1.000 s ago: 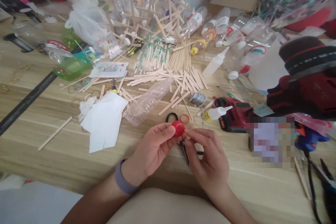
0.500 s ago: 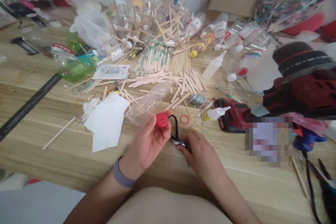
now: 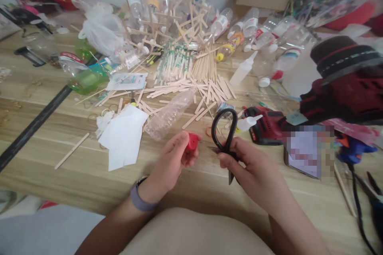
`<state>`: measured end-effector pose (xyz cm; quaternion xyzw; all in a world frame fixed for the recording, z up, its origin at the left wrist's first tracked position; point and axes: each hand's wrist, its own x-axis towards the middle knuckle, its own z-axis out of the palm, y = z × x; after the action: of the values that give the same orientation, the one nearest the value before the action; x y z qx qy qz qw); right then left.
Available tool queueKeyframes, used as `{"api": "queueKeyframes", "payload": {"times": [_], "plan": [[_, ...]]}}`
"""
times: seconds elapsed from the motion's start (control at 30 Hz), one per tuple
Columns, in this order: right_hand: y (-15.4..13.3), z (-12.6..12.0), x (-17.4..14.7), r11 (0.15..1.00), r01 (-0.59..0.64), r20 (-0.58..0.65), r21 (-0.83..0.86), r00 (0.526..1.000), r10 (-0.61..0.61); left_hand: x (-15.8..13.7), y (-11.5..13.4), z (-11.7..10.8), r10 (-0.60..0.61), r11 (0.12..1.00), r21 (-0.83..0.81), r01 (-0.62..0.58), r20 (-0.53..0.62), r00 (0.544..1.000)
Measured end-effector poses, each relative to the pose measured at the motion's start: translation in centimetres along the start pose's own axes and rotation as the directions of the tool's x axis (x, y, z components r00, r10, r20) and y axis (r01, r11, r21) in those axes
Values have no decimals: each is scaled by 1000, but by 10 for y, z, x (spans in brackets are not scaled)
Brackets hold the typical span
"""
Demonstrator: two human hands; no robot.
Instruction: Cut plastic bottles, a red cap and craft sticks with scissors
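Observation:
Between the thumb and fingers of my left hand [image 3: 172, 163] is a red bottle cap [image 3: 193, 142] with a small dark hole in its top. My right hand [image 3: 254, 169] grips a pair of black-handled scissors [image 3: 214, 127] around the middle. One handle loop points up and away from me, and the blades are partly spread, one tip pointing left toward the cap and another down. The scissors and the cap are apart. Just beyond my left hand a clear plastic bottle [image 3: 172, 113] lies on its side on the wooden table [image 3: 179, 191].
White paper sheets [image 3: 124, 137] lie at the left, near a single wooden stick [image 3: 72, 151]. Loose craft sticks [image 3: 220, 91] and several bottles crowd the back. At the right stand a red power drill [image 3: 344, 91], a phone [image 3: 302, 159] and a small glue bottle [image 3: 248, 122].
My right hand has lifted the scissors off the table and moved right with them. The red cap in my left hand has shifted slightly right and down.

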<state>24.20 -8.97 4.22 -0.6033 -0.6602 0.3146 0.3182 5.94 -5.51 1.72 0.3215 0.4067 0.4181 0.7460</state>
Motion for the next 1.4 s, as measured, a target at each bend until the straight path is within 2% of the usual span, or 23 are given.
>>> {"api": "queueKeyframes", "payload": {"times": [0.1,0.27,0.43,0.77,1.07,1.23,1.33,1.4], "plan": [[-1,8,3,995,45,-79,-85,996,-52,0,-4,-1,-11,1000,25,9,57,998],[2,15,2,955,149,-204,-258,957,-204,2,-7,-2,-49,999,27,46,127,991],[5,18,0,893,199,-230,-403,923,-309,2,-8,-2,-72,997,38,68,130,989],[7,20,0,822,241,-225,-515,888,-401,3,-7,1,-43,993,117,29,119,992],[4,26,-1,811,192,-258,-553,886,-386,3,-9,-3,72,989,116,-95,187,980],[-1,24,-2,907,147,-260,-395,929,-264,-1,-8,-4,149,962,195,-189,203,968],[0,20,-2,927,155,-230,-341,943,-242,0,-7,-3,142,966,185,-183,213,967],[3,16,-1,889,181,-248,-420,920,-304,2,-7,-3,96,974,180,-135,207,974]]}}
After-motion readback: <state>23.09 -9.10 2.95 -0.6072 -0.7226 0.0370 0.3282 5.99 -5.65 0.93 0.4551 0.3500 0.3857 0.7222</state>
